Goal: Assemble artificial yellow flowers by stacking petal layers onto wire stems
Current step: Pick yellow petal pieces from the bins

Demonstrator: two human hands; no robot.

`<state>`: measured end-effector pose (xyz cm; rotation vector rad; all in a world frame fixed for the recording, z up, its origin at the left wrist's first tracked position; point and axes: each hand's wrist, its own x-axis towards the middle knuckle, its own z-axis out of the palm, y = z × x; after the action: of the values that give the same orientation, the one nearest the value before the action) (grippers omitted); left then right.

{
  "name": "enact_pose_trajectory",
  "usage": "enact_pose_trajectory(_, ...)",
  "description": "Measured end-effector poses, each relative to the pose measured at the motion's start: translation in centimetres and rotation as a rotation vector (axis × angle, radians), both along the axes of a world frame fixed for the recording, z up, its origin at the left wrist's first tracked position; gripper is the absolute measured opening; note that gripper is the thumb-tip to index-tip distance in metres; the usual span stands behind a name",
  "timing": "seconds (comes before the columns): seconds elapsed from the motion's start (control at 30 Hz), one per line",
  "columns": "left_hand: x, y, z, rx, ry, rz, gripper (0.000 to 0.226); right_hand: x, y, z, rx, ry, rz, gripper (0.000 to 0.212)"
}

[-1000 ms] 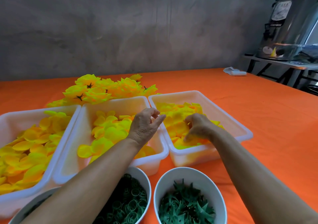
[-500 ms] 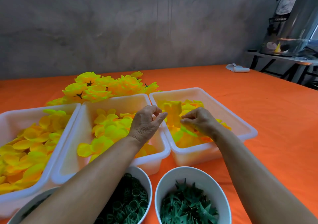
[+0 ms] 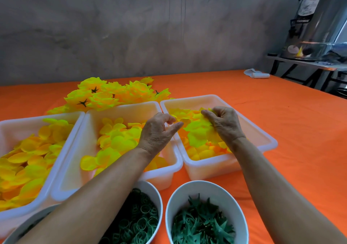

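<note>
Three white trays of yellow petal layers stand side by side: a left tray point(image 3: 11, 125), a middle tray point(image 3: 129, 108) and a right tray point(image 3: 262, 136). My right hand point(image 3: 224, 123) is over the right tray and pinches a yellow-green petal layer point(image 3: 198, 131) lifted above the pile. My left hand point(image 3: 157, 131) hovers over the rim between the middle and right trays, fingers loosely curled, thumb and fingertips close together; whether it holds anything is hidden. No wire stem shows.
A heap of finished yellow flowers point(image 3: 112, 95) lies behind the trays on the orange table point(image 3: 281, 121). Near me stand a bowl of green rings point(image 3: 146, 215) and a bowl of green star calyxes point(image 3: 206, 217). A metal urn point(image 3: 319, 22) stands far right, a white cloth point(image 3: 256, 74) on the table.
My right hand has lifted a petal layer out of the right tray's pile and drawn it toward my left hand. My left hand has barely moved.
</note>
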<state>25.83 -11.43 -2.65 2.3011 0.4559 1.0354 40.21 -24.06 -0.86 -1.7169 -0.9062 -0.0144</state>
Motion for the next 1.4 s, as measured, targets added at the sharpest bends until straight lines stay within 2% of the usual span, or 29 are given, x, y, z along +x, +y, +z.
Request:
enact_pose_trajectory(0.1, 0.0, 0.1, 0.0, -0.002, 0.006, 0.002, 0.028, 0.1, -0.2, 0.1, -0.005, -0.011, -0.100, 0.043)
enact_pose_trajectory(0.27, 0.0, 0.1, 0.0, 0.011, 0.015, 0.015, 0.029, 0.9, -0.5, 0.3, -0.009, 0.004, -0.450, 0.045)
enact_pose_trajectory(0.4, -0.1, 0.1, 0.0, 0.009, 0.016, 0.018, 0.030, 1.0, -0.3, -0.1, -0.179, -0.015, -0.592, 0.031)
enact_pose_trajectory(0.57, -0.1, 0.0, 0.0, 0.012, 0.020, 0.019, 0.031, 0.7, -0.2, -0.3, -0.341, -0.035, -0.550, 0.038)
enact_pose_trajectory(0.67, 0.0, 0.0, 0.0, 0.015, 0.017, 0.027, 0.029, 0.2, -0.3, 0.0, -0.214, -0.202, -0.453, 0.031)
enact_pose_trajectory(0.73, 0.0, 0.0, 0.0, 0.015, 0.011, 0.036, 0.027, -0.5, 0.0, 0.2, -0.137, -0.284, -0.296, 0.021)
enact_pose_trajectory(0.77, 0.0, 0.0, -0.1, 0.015, 0.010, 0.042, 0.026, -0.9, 0.3, 0.1, -0.154, -0.289, -0.204, 0.023)
enact_pose_trajectory(0.87, 0.1, 0.0, -0.1, 0.022, 0.005, 0.054, 0.026, -1.5, 0.8, 0.1, -0.323, -0.256, 0.009, 0.036)
enact_pose_trajectory(0.93, 0.1, 0.0, -0.1, 0.024, 0.001, 0.054, 0.026, -1.4, 0.9, 0.2, -0.382, -0.224, 0.099, 0.032)
enact_pose_trajectory(1.0, 0.0, 0.0, -0.1, 0.017, 0.005, 0.054, 0.026, -1.4, 1.0, 0.0, -0.487, -0.205, 0.109, 0.027)
enact_pose_trajectory(1.07, 0.1, 0.1, -0.1, 0.010, 0.011, 0.054, 0.026, -1.2, 1.1, -0.3, -0.640, -0.236, 0.064, 0.047)
enact_pose_trajectory(1.13, 0.1, 0.1, -0.1, 0.011, 0.013, 0.052, 0.027, -1.0, 1.2, -0.1, -0.661, -0.229, 0.015, 0.056)
enact_pose_trajectory(1.23, 0.1, 0.1, -0.1, 0.015, 0.017, 0.055, 0.028, -0.4, 1.1, 0.8, -0.526, -0.149, -0.071, 0.029)
enact_pose_trajectory(1.33, 0.0, 0.0, 0.0, 0.015, 0.022, 0.051, 0.027, 0.0, 0.2, 1.8, -0.322, 0.178, -0.082, 0.021)
enact_pose_trajectory(1.4, 0.0, 0.0, 0.0, 0.014, 0.018, 0.051, 0.026, 0.2, -0.5, 2.1, -0.314, 0.347, -0.058, 0.011)
